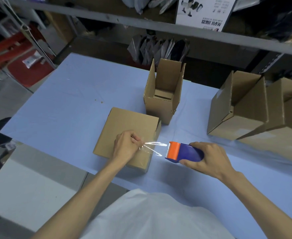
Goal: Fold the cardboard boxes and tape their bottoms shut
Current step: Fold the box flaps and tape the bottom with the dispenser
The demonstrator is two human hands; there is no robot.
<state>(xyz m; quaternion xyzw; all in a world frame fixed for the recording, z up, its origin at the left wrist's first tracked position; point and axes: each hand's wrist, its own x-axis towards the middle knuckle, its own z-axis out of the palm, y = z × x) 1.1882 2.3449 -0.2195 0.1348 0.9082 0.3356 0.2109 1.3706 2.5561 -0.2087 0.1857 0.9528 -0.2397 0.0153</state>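
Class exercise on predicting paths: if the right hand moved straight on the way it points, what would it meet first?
Probably the near cardboard box, beside the left hand pinching the tape; depth is unclear.

table left (59,100): bare | right: stacked boxes (255,107) | behind: open box (162,94)

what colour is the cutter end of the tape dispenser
Orange, on a dark blue tape dispenser body held by the right hand; head view.

Forearms extended, left hand (124,146) pinching, right hand (210,158) curled in grip
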